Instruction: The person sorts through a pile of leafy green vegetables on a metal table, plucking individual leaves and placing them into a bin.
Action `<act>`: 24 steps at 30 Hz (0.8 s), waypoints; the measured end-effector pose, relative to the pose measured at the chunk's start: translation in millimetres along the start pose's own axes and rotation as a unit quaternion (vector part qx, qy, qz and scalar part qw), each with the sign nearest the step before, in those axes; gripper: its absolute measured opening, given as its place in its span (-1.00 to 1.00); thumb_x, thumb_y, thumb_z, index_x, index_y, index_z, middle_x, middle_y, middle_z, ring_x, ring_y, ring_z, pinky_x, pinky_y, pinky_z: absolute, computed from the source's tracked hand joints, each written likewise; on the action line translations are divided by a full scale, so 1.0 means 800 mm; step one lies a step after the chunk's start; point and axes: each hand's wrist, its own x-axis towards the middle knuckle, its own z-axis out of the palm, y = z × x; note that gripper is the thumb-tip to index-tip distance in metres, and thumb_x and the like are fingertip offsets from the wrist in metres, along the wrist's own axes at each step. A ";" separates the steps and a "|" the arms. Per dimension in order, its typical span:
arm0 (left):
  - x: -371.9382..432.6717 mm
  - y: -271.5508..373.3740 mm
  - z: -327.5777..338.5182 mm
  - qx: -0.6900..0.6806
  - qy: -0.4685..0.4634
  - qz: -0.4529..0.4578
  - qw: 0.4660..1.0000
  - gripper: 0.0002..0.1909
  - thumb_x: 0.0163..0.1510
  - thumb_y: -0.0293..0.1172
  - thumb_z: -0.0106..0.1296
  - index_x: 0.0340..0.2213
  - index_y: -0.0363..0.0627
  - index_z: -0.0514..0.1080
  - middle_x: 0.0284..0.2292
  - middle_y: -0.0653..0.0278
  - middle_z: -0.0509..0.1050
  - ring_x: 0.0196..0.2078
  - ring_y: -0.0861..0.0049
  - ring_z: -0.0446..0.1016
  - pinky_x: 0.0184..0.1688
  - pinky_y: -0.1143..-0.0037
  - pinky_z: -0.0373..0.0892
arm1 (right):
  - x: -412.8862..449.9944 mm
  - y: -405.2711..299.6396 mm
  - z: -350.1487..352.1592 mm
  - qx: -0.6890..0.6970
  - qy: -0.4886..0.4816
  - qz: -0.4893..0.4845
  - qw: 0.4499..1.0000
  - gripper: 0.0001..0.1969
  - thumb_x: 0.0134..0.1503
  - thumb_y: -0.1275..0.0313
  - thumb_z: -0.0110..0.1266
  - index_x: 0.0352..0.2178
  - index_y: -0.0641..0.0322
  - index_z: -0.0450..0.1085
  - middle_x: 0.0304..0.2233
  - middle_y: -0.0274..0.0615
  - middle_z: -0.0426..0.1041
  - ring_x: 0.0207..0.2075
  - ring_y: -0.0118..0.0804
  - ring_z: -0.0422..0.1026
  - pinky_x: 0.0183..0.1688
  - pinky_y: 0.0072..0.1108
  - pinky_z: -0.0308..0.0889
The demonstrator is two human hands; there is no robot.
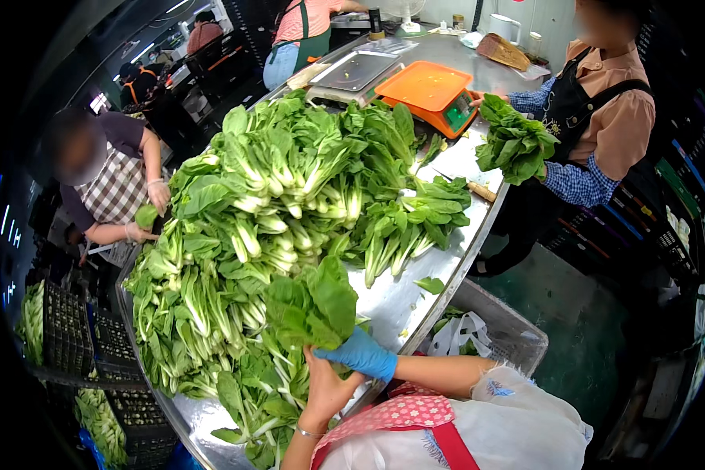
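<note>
Both my hands are around a bunch of leafy greens (314,302), its broad leaves pointing up and away from me. My bare left hand (329,382) grips it low down, with a bracelet at the wrist. My right hand (364,355), in a blue glove, closes around the bunch's right side. The stems are mostly hidden by my hands. Loose greens (270,382) lie just left of my left hand. Beyond the bunch rises a large heap of pale-stemmed greens (270,194) on a metal table (402,294).
An orange scale (426,88) and a grey scale (358,70) stand behind the heap. A wooden-handled knife (476,189) lies near the right edge. Co-workers handle greens at right (599,111) and left (114,176). Crates (67,329) flank the left side; a grey bin (523,341) stands right.
</note>
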 end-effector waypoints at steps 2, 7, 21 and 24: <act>0.014 0.015 -0.003 -0.004 -0.038 0.005 0.999 -0.02 -0.25 -0.28 0.21 0.09 -0.24 -0.15 0.11 -0.11 -0.18 0.16 0.08 -0.10 0.14 0.25 -0.05 | 0.007 0.001 -0.030 0.003 0.018 0.029 0.999 -0.50 -0.08 0.24 0.14 -0.14 0.29 0.26 -0.23 -0.18 0.38 -0.23 -0.36 0.34 -0.12 -0.59 0.23; 0.038 0.008 0.002 -0.253 -0.025 -0.017 0.967 -0.13 -0.16 -0.45 0.14 0.11 -0.17 -0.13 0.15 0.08 -0.27 0.16 0.23 -0.04 0.04 0.34 0.18 | 0.029 -0.050 -0.111 -0.074 0.096 -0.133 0.984 -0.61 -0.07 0.32 0.14 -0.21 0.28 0.29 -0.35 -0.25 0.44 -0.51 -0.52 0.40 -0.47 -0.71 0.33; 0.012 -0.059 -0.004 -0.461 0.120 -0.231 0.848 -0.62 -0.01 -0.57 -0.06 -0.11 -0.30 0.17 -0.04 0.09 0.21 -0.04 0.38 0.27 -0.16 0.52 0.33 | 0.092 -0.108 -0.436 -0.466 0.334 -0.012 0.819 -0.57 -0.15 0.29 0.13 -0.25 0.33 0.32 -0.37 0.01 0.44 -0.36 -0.12 0.42 -0.28 -0.51 0.29; 0.014 -0.056 -0.005 -0.464 0.127 -0.243 0.842 -0.65 0.01 -0.54 -0.07 -0.13 -0.32 0.18 -0.06 0.09 0.23 -0.05 0.38 0.28 -0.18 0.53 0.35 | 0.098 -0.082 -0.472 -0.336 0.272 -0.073 0.899 -0.57 -0.14 0.30 0.12 -0.24 0.34 0.31 -0.38 -0.01 0.45 -0.38 -0.14 0.41 -0.29 -0.52 0.29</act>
